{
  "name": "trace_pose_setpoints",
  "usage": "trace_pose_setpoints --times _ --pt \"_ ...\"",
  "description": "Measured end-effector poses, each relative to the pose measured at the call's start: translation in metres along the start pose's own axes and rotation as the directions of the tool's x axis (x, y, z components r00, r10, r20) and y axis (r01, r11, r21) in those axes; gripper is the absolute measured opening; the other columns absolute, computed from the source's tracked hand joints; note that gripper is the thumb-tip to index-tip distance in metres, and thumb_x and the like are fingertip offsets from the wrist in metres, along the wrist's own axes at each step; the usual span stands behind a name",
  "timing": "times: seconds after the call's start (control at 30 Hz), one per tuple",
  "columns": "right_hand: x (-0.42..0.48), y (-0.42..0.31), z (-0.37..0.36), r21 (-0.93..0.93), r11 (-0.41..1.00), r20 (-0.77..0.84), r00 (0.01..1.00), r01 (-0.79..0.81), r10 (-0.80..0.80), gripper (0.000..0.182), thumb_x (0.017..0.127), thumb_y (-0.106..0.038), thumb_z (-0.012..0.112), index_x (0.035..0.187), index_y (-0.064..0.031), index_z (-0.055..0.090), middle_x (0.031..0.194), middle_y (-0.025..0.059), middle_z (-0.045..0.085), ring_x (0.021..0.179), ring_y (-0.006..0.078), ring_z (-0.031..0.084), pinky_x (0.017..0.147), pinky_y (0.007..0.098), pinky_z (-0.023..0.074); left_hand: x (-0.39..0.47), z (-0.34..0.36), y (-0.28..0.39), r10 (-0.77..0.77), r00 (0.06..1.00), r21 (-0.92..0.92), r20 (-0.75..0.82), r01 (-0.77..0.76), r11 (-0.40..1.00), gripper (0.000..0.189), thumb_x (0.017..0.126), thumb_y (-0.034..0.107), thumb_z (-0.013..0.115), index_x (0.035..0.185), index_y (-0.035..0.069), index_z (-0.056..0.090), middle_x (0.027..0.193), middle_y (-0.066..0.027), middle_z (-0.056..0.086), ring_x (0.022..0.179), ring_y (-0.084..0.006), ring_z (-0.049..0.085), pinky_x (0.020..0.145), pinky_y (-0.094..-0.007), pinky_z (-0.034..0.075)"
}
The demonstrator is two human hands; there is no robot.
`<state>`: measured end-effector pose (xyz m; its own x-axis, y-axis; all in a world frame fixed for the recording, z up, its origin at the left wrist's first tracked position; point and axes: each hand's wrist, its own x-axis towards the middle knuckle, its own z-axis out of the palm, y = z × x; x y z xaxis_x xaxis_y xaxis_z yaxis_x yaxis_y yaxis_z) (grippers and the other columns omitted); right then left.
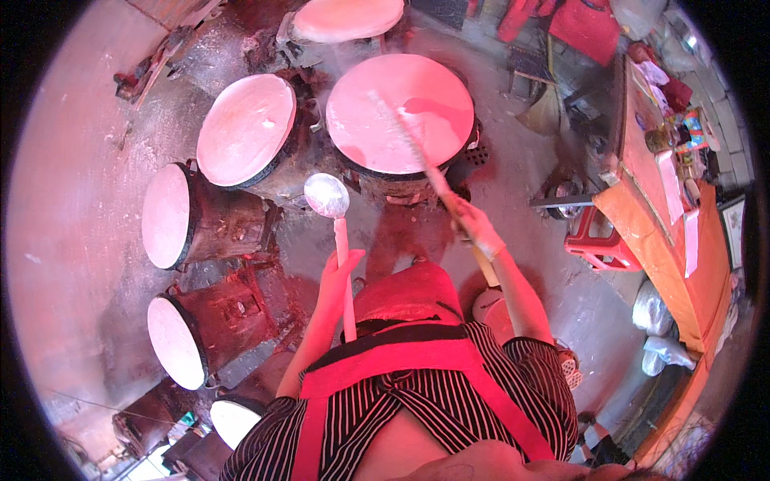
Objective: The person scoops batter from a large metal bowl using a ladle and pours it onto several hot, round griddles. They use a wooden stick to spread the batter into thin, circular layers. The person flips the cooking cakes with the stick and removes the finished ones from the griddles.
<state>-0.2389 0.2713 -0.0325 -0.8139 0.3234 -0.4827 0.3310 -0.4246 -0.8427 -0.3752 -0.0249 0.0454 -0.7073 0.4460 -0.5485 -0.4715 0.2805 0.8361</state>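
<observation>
My left hand (pixel 340 270) grips the pale handle of a metal ladle (pixel 326 195), whose rounded bowl points away from me. My right hand (pixel 478 225) is closed around a long thin stick or spatula (pixel 415 144). Its far end reaches over a large round griddle (pixel 361 102) covered with a pale layer; whether it touches the layer I cannot tell. A smaller round griddle (pixel 246 129), also pale on top, stands to the left of it. Below my right forearm a wooden-looking handle (pixel 486 267) leads to a round container (pixel 490 303), partly hidden by the arm.
Several more round, pale-topped griddles on drum-like stoves (pixel 165 216) curve down the left side. Another griddle (pixel 349 18) stands at the far edge. On the right are a red plastic stool (pixel 601 243), a table with an orange cover (pixel 649 234), and a broom (pixel 544 111).
</observation>
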Motion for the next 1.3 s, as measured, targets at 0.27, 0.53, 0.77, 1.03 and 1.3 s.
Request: trace_pose_setpoints --times 0.27,0.53,0.77,1.03,1.3 --pt "0.111 -0.059 -0.056 -0.490 0.863 -0.378 0.862 0.122 -0.337 0.041 0.095 -0.034 0.044 0.134 -0.0233 0.045 0.064 0.0008 0.049 0.046 0.0123 0.043 0.041 0.0275 0.0341 -0.003 0.024 0.011 -0.002 1.000 0.005 -0.002 0.002 1.000 0.022 0.087 0.020 0.063 0.101 0.003 0.061 0.077 0.0019 0.055 0.069 -0.0077 0.051 0.063 -0.0234 0.039" --pt "0.100 -0.017 0.001 -0.368 0.866 -0.417 0.773 0.338 -0.479 0.040 0.091 -0.030 0.056 0.127 -0.0112 0.054 0.092 0.0043 0.062 0.071 0.0106 0.048 0.062 0.0232 0.0362 -0.006 -0.012 0.035 -0.122 0.989 -0.154 0.089 0.135 0.979 0.014 0.089 0.018 0.059 0.096 0.007 0.051 0.066 0.0023 0.048 0.044 -0.0023 0.036 0.036 -0.0172 0.025" --pt "0.121 0.019 0.048 -0.138 0.889 -0.405 0.794 0.437 -0.453 0.035 0.092 -0.025 0.056 0.125 -0.0135 0.056 0.052 -0.0070 0.040 0.039 0.0053 0.036 0.037 0.0242 0.0298 0.019 -0.033 0.030 -0.181 0.967 -0.280 0.181 0.227 0.933 0.014 0.091 0.019 0.057 0.095 0.008 0.048 0.067 0.0020 0.046 0.046 -0.0038 0.036 0.036 -0.0182 0.026" --pt "0.100 0.053 0.043 -0.431 0.710 -0.470 0.533 0.557 -0.704 0.033 0.091 -0.021 0.058 0.123 -0.0120 0.059 0.067 -0.0032 0.055 0.048 0.0038 0.043 0.042 0.0207 0.0333 0.027 -0.034 0.039 -0.197 0.956 -0.227 0.218 0.246 0.942 0.020 0.092 0.018 0.055 0.104 0.003 0.050 0.075 0.0005 0.048 0.054 -0.0058 0.043 0.037 -0.0182 0.028" --pt "0.071 -0.027 0.037 0.038 0.979 -0.457 0.875 0.199 -0.160 0.035 0.091 -0.022 0.058 0.124 -0.0097 0.057 0.067 -0.0108 0.051 0.049 -0.0019 0.037 0.043 0.0178 0.0262 0.060 -0.026 0.042 -0.163 0.931 -0.132 0.326 0.215 0.968 0.015 0.092 0.020 0.055 0.093 0.009 0.045 0.072 0.0004 0.045 0.052 -0.0062 0.041 0.039 -0.0196 0.029"
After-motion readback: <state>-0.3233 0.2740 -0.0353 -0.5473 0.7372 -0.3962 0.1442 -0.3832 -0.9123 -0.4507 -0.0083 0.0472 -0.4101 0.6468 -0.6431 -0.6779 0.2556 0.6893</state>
